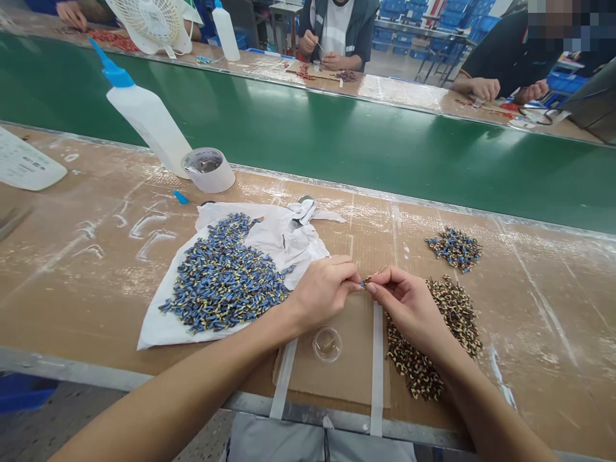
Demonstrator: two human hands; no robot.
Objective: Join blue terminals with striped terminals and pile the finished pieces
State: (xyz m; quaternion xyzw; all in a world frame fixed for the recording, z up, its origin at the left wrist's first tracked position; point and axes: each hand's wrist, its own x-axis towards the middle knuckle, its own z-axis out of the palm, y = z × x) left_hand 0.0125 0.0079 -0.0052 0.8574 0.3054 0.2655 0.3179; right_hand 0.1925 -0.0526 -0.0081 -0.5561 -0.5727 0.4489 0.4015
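My left hand (327, 287) and my right hand (404, 298) meet above a taped cardboard sheet (356, 372). Between their fingertips is a tiny blue and dark piece (364, 283), pinched from both sides; its exact kind is too small to make out. Left of my hands, a pile of small blue, yellow and dark pieces (226, 276) lies on a white sheet (158, 321). Partly behind my right hand spreads a heap of small dark and cream curved pieces (457, 314). A small clear cup (327, 344) sits on the cardboard below my hands.
A smaller blue and dark pile (453, 248) lies at the right. A white squeeze bottle (149, 122), a tape roll (210, 170) and a blue cap (181, 197) stand toward the green belt (308, 138). Across it, other people (337, 38) work with their hands.
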